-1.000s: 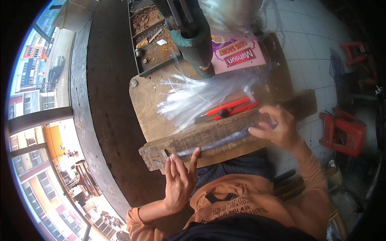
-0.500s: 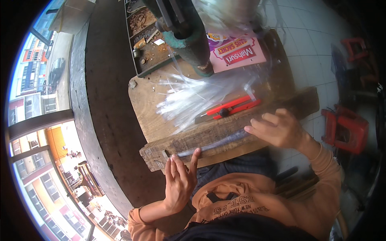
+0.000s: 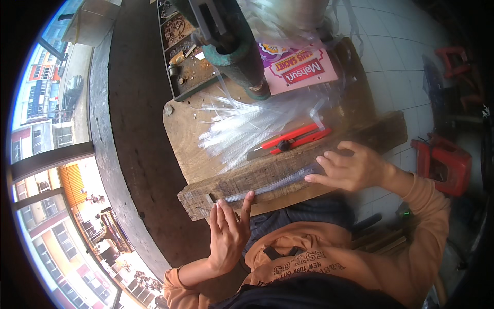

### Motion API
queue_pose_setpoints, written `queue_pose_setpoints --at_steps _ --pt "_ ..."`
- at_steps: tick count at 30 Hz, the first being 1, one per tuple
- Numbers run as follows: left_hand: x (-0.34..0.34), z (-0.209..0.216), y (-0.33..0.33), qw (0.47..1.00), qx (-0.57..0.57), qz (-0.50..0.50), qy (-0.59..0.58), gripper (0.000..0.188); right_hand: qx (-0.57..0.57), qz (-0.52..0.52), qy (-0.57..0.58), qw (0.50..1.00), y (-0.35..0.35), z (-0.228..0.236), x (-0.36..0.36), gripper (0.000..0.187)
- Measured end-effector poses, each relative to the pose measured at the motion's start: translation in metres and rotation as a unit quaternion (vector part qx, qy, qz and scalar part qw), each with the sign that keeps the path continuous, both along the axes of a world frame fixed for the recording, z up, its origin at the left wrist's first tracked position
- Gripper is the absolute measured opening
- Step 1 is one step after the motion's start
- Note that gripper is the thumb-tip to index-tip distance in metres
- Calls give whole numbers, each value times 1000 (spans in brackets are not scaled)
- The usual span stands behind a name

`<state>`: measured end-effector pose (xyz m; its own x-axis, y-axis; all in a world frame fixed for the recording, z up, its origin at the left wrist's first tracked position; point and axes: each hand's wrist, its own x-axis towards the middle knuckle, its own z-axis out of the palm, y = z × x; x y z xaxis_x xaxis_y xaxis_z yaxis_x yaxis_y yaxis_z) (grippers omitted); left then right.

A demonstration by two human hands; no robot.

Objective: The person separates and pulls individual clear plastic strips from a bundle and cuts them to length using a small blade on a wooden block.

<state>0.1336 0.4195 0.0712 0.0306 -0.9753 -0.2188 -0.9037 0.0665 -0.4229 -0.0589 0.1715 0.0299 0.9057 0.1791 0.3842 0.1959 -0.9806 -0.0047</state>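
left hand (image 3: 228, 230) fingers flat, pressing clear strip (image 3: 267, 186) on wooden block (image 3: 288, 167) | right hand (image 3: 352, 167) spread, fingertips on strip

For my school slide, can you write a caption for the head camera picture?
Both hands, left hand and right hand, press a clear plastic strip onto a wooden block beside a red utility knife.
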Motion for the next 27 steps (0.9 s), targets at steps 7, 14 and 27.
queue_pose_setpoints --at_steps 7,14,27 --pt "-1 -2 1 1000 -5 13 16 63 65 -42 36 996 11 15 6 21" --pt "0 0 -1 1000 1 11 22 61 4 -88 76 993 36 16 -2 19" --pt "-2 2 -2 999 9 28 29 52 124 -328 127 928 106 -3 4 63"
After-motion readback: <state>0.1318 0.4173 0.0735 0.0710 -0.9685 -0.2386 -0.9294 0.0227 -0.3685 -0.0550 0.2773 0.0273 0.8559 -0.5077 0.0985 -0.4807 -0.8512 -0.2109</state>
